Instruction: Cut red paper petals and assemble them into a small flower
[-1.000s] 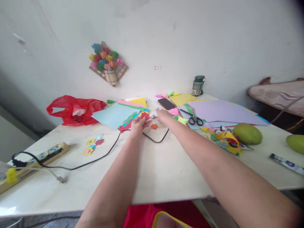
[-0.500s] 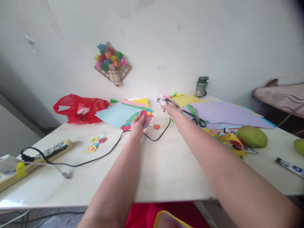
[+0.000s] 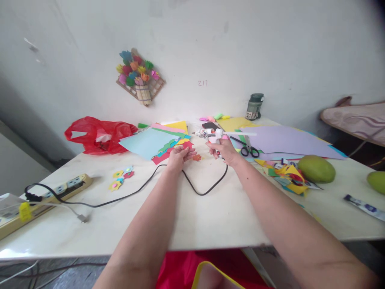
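My right hand (image 3: 224, 150) is wrapped round a white glue gun (image 3: 219, 136). A clear glue stick (image 3: 240, 133) juts from its back, and its nozzle points left. My left hand (image 3: 178, 157) is closed in a pinch on a red paper flower (image 3: 189, 144), mostly behind the fingers. Just beyond that hand lie layered coloured paper cut-outs (image 3: 164, 152). An orange paper cut-out (image 3: 197, 157) rests on the table between my hands. The glue gun's black cord (image 3: 207, 193) loops across the tabletop below them.
A power strip (image 3: 64, 188) and small paper flowers (image 3: 120, 178) are at left, with a red plastic bag (image 3: 90, 138) behind. To the right are black-handled scissors (image 3: 249, 151), paper scraps (image 3: 290, 178), a green mango (image 3: 316, 168), a tube (image 3: 363, 206) and purple paper (image 3: 285, 140).
My right hand has drawn the glue gun back towards me and turned it, so its glue stick now shows. The cord loop has shifted right and nearer. My left hand has barely moved.
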### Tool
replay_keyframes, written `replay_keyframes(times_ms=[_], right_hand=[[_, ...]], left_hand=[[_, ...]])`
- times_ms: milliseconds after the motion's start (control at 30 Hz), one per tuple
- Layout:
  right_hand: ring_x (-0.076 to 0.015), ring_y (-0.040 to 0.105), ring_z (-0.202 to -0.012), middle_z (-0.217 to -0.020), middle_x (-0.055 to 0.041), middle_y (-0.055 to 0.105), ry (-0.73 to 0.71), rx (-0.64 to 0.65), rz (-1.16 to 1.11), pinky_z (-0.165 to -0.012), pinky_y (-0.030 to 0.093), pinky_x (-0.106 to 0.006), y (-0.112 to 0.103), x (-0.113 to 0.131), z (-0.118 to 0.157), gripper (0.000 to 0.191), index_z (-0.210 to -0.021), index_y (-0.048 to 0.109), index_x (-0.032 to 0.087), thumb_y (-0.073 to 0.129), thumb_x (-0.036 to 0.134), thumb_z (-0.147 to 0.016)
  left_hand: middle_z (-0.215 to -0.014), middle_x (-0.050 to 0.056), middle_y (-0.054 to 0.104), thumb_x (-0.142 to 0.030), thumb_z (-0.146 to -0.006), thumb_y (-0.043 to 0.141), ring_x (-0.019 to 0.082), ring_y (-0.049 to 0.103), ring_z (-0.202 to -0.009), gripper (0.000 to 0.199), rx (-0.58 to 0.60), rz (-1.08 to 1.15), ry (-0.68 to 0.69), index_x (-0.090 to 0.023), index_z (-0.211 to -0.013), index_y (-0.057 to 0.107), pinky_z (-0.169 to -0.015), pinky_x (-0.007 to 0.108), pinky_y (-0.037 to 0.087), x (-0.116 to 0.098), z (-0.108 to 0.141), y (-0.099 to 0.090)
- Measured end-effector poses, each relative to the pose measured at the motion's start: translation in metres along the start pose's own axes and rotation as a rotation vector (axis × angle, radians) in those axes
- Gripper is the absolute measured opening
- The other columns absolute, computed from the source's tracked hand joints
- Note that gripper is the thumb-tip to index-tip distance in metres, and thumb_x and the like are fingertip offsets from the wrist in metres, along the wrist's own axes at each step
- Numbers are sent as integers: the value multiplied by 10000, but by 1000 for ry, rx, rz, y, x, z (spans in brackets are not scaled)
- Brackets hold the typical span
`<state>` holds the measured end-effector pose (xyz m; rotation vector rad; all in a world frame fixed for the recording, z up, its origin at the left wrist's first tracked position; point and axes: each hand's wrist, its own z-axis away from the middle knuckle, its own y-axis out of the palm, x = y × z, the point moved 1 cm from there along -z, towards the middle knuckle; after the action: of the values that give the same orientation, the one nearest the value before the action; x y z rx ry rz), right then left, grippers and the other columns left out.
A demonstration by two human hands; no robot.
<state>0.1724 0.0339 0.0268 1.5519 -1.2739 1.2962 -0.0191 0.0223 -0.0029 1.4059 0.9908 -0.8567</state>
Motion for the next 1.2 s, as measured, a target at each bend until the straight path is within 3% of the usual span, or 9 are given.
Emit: replay_keyframes(times_ms=[267, 467, 667, 1067, 1200], right_hand=[[-60, 406, -333, -540, -11, 611, 26, 95, 115, -353, 328, -222, -8, 6, 6, 341, -640, 583, 135, 759, 427, -634], [-67, 379, -319, -407, 25, 520, 81, 104, 208, -344, 298, -214, -6, 11, 10, 313, -671, 607, 135, 730, 423, -679], [-70, 375, -313, -377, 32, 492, 36, 133, 228, -344, 304, -215, -8, 12, 10, 310, -651, 598, 143, 720, 424, -697], [-56, 365, -313, -439, 13, 549, 56, 119, 347, -327, 296, -209, -7, 20, 13, 270, -654, 603, 138, 714, 368, -741], [-50, 382, -319, -549, -19, 627, 61, 131, 379, -311, 295, -203, -9, 16, 11, 258, -679, 605, 139, 709, 364, -753]], left_hand=[[-766, 84, 712, -105, -817, 646, 157, 704, -671, 182, -46, 7, -34, -134, -718, 496, -854, 362, 555, -1, -1, -4], [-797, 101, 717, -118, -817, 651, 161, 700, -685, 117, 20, 22, -49, -113, -757, 551, -775, 325, 566, -2, 0, -5], [-843, 123, 717, -130, -805, 670, 191, 707, -737, 107, 77, 25, -63, -101, -752, 583, -791, 353, 565, -3, 2, -6], [-855, 127, 713, -133, -799, 681, 196, 709, -748, 101, 86, 15, -63, -93, -772, 592, -824, 381, 566, -1, 0, -8], [-828, 117, 713, -135, -788, 696, 198, 711, -758, 117, 86, 17, -61, -98, -766, 587, -816, 374, 571, 2, -2, -9]])
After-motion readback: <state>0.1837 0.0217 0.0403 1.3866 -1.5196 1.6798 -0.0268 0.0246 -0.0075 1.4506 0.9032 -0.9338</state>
